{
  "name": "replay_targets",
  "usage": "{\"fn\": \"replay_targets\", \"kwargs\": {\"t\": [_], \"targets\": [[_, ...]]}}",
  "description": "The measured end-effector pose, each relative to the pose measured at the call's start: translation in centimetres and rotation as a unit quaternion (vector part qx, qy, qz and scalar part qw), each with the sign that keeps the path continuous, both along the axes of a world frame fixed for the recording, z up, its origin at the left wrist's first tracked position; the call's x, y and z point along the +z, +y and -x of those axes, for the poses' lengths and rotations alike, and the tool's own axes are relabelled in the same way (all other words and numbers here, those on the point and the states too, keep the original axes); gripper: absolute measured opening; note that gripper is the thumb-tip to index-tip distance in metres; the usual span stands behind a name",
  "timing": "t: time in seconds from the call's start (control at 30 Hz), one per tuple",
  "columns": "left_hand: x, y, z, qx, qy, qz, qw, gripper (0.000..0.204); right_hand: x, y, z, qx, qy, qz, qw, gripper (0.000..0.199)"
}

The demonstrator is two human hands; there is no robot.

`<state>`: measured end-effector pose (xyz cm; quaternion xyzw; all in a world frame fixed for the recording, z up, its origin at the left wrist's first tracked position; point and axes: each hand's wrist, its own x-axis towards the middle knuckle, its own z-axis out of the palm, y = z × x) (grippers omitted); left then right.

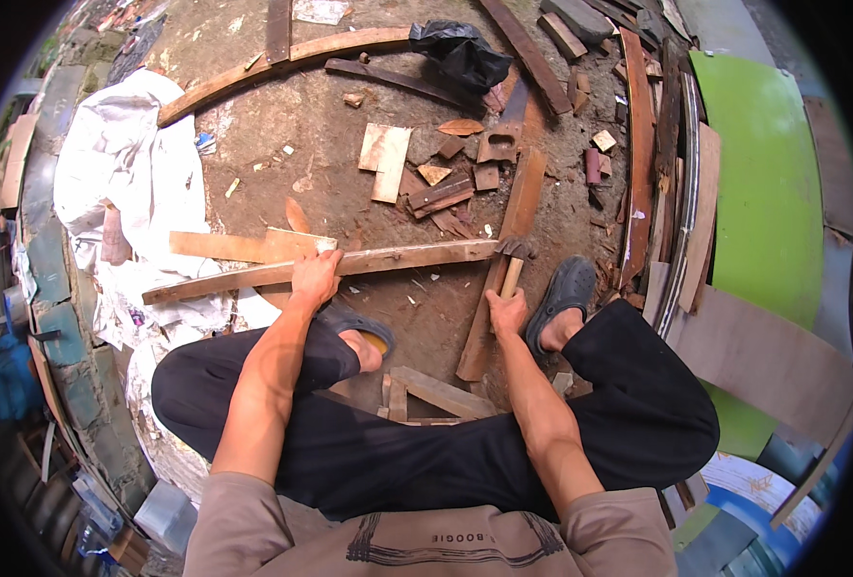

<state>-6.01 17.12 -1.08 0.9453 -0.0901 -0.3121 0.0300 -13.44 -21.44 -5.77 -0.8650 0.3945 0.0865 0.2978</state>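
Head view: wooden strip (407, 256) is laid crosswise, right end slightly farther off; gripped mid-length by left hand (314, 276), fingers curled over it. Hammer (511, 276) is held at strip's right end by right hand (508, 313), the nearer one, fingers wrapped; contact unclear.

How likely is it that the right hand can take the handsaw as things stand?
Probably not right away: the right hand is closed around the hammer. The handsaw lies with its handle uncovered, though, so an emptied hand could likely reach it.
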Motion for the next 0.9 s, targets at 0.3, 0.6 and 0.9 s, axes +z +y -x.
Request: {"fn": "replay_targets", "kwargs": {"t": [0.3,0.6,0.9], "targets": [[-0.7,0.1,-1.3,-0.032,-0.017,0.006,0.999,0.050,3.2,-4.5,1.0,0.024,-0.053,0.027,0.998,0.053],[-2.5,-10.2,-1.0,-0.046,-0.058,0.063,0.995,0.043,6.4,-6.4,-2.3,0.017,-0.127,0.116,0.985,0.048],[-1.2,-9.6,-1.2,-0.012,-0.004,0.058,0.998,0.054,1.7,-10.2,-3.5,0.029,-0.088,0.164,0.982,0.054]]}}
